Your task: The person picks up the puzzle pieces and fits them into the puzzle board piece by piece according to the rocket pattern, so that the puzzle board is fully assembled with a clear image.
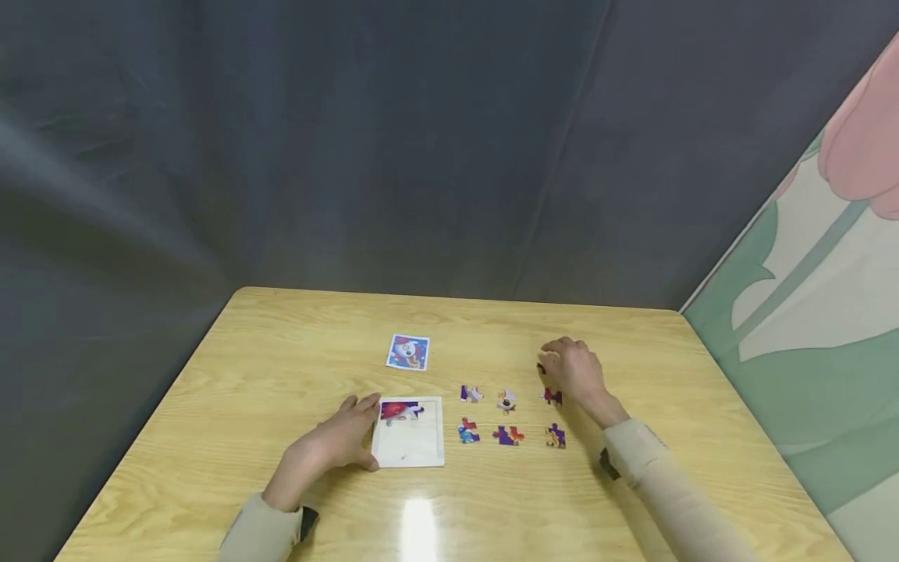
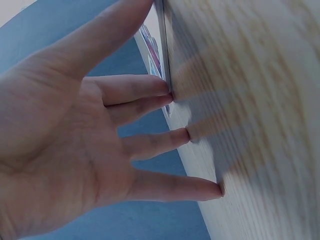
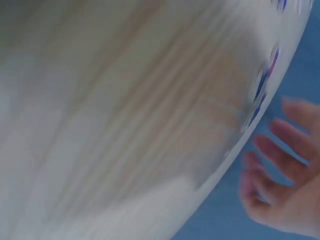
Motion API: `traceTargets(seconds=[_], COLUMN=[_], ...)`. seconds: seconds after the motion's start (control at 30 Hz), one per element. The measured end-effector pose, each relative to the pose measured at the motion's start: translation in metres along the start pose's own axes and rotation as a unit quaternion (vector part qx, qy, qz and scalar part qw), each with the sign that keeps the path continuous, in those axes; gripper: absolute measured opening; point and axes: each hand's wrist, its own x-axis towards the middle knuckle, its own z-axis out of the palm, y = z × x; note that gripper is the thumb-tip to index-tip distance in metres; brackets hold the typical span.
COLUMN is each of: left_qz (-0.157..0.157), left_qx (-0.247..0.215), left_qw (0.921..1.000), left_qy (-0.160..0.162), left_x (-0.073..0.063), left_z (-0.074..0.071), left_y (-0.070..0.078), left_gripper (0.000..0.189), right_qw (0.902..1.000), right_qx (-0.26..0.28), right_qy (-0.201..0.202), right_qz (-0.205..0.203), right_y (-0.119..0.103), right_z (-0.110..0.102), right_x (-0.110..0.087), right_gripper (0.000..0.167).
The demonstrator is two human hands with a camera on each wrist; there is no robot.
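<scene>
A shallow white puzzle tray (image 1: 407, 445) lies in front of me. Joined puzzle pieces (image 1: 400, 411) showing a red cap fill part of its top edge. My left hand (image 1: 344, 433) steadies the tray's left side, thumb at the lower corner and fingertips at the upper one. Its fingers stretch out straight in the left wrist view, tips on the tabletop. My right hand (image 1: 576, 371) hovers over the right end of the loose pieces, fingers slightly bent. A dark puzzle piece (image 1: 541, 368) peeks out beside its fingertips. Blurred in the right wrist view, the right hand (image 3: 287, 175) shows nothing between its fingers.
Several loose puzzle pieces (image 1: 508, 435) lie in rows between the tray and my right hand. A small picture card (image 1: 408, 353) of the character sits behind the tray. The wooden table (image 1: 316, 328) ends at a dark curtain (image 1: 421, 156); a flowered cloth hangs at right.
</scene>
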Motion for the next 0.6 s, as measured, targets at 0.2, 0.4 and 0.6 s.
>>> traceTargets(seconds=[0.2,0.4,0.6], left_qz=[0.003,-0.001,-0.004], left_qx=[-0.008,-0.022,-0.016], left_qw=[0.9999,0.9997,0.9999], left_qy=[0.008,0.010,0.002], left_x=[-0.001,-0.002,-0.002], left_z=[0.000,0.001,0.000], left_y=[-0.002,-0.002,-0.001], left_gripper=[0.092,0.091,0.091], right_qw=[0.9971,0.9951,0.9946], right_qx=[0.001,-0.022,0.000], right_qy=[-0.072,-0.032,-0.051], right_qz=[-0.026,-0.092,-0.091], right_y=[0.024,0.024,0.027], right_z=[-0.006,0.000,0.005], right_x=[-0.008,-0.003,-0.001], right_gripper=[0.027,0.014,0.015])
